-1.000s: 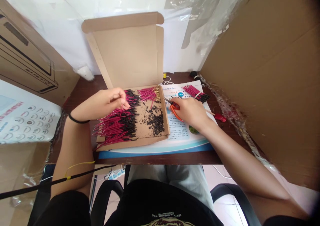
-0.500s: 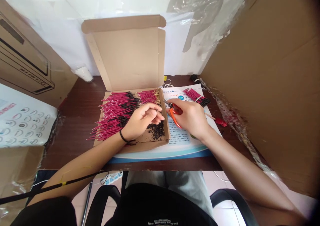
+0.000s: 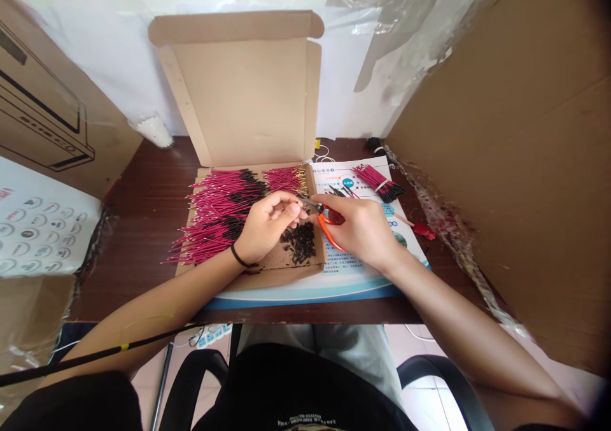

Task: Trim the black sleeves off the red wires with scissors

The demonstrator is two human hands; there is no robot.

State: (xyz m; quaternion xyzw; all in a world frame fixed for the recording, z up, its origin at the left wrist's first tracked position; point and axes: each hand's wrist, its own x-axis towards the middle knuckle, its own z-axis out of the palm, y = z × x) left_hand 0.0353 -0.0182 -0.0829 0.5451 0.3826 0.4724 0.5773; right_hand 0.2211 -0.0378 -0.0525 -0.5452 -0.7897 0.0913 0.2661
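Observation:
An open cardboard box (image 3: 248,100) holds a large pile of red wires with black ends (image 3: 214,208), a smaller pile of red wires with gold-coloured tips (image 3: 285,180) and a heap of black scraps (image 3: 300,243). My left hand (image 3: 271,222) is above the box, thumb and fingers pinched together; what they hold is too small to make out. In my right hand (image 3: 360,227) are orange-handled pliers or cutters (image 3: 329,227), their jaws touching or nearly touching the left fingertips. A few loose wires (image 3: 341,192) lie on the printed sheet beyond my right hand.
Right of the box, a banded bundle of red wires (image 3: 379,183) lies on the printed sheet (image 3: 372,281). Behind it is a black bundle (image 3: 375,145). A red object (image 3: 424,230) lies at the right. Cardboard walls (image 3: 506,163) flank the brown table (image 3: 138,227).
The cutters' jaws have moved left to the left fingertips, and the left fingers have closed more. The view has shifted slightly, and loose wires now show beyond my right hand.

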